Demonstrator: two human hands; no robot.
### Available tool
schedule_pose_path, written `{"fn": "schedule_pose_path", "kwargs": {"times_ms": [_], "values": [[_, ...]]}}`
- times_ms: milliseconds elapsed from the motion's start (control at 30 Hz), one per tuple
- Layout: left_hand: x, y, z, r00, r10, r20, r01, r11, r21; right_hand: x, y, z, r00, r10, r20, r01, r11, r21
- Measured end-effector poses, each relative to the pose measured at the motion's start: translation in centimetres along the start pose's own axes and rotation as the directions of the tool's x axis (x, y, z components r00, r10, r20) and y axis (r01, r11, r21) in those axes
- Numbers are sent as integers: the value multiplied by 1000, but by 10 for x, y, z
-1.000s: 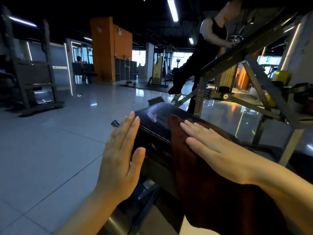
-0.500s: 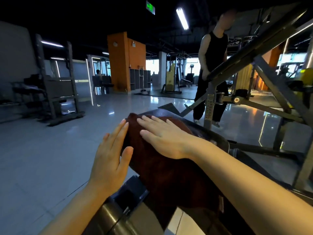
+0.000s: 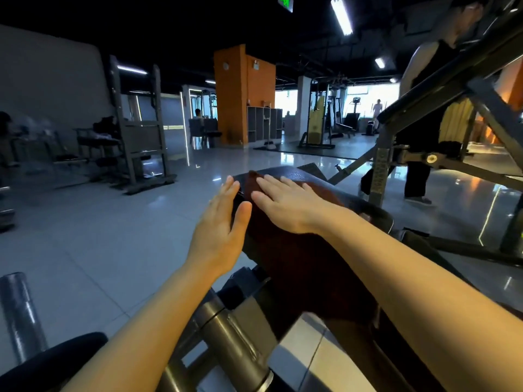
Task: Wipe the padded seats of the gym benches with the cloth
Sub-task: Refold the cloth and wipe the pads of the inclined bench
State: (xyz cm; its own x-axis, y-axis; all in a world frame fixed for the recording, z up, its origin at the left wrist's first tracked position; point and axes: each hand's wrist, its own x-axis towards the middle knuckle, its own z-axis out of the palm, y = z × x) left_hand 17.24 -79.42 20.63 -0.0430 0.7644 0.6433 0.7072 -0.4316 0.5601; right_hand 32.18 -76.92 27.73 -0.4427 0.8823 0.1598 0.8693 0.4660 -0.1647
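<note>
Two hands: both were seen flat, fingers straight, nothing gripped
Right hand point(image 3: 285, 202): was laid palm-down on the cloth, pressing it onto the pad
Left hand point(image 3: 223, 219): was set against the left side edge of the padded seat, beside the cloth, apparently to steady it
Cloth point(image 3: 297, 267): a dark red-brown towel, was draped along the pad from near its far end back toward the wearer
Padded seat point(image 3: 300, 175): black upholstery, with only a strip at the far end and along the right side left uncovered
Progress: the wipe was judged to be under way on this one seat; the far tip was not yet covered, and how much was already clean could not be told
Remaining: other benches in the hall, as the task implies more than one
Edges: the far end and left rim lay close to the fingertips, so little travel was left forward
Open room: bare tiled floor point(image 3: 113, 236) lay to the left; a slanted machine frame point(image 3: 424, 108) and a standing person point(image 3: 424, 123) crowded the right
</note>
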Motion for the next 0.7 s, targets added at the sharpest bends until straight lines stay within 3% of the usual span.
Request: {"fn": "schedule_pose_path", "kwargs": {"times_ms": [167,400,533,700], "values": [[2,-2,-14,997,17,69,-25,993,116,11,-2,2,999,-44,-30,45,997,55],[-1,0,-4,1000,2,21,-4,997,75,-57,52,-3,1000,-26,5,25,990,142],[-4,2,3,1000,0,-22,2,997,76,-30,77,-5,999,-35,-6,35,989,142],[-2,-8,6,999,40,-33,-33,980,198,-2,99,-12,1000,1,-22,3,988,155]]}}
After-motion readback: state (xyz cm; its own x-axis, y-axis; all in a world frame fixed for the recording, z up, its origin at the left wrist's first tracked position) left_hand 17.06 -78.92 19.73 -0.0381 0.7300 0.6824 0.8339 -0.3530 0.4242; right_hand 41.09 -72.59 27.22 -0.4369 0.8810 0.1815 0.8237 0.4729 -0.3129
